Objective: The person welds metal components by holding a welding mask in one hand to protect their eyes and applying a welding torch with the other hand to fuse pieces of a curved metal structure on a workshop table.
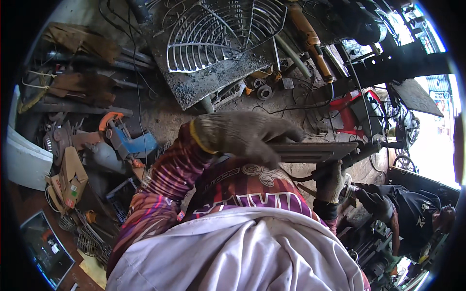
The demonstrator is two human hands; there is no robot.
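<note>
My left hand (242, 136), in a dark grey knitted glove with a yellow cuff, is in front of my chest. Its thumb and fingers lie on either side of the near end of a dark, flat, ridged panel (313, 152). Farther right, my right hand (334, 182) wears a paler, dirty glove. Its fingers are wrapped round a dark long-handled tool (357, 157) that points away to the right, beside the panel's far end. The tool's exact kind is hard to make out, and part of the grip is hidden.
Ahead stands a metal worktable (194, 89) bearing a curved barred grille (208, 48). An orange corded tool (310, 39) lies right of it. A red-and-grey machine (347, 116) and cables occupy the floor. Another person (407, 218) is at right; a blue-and-orange tool (128, 138) sits left.
</note>
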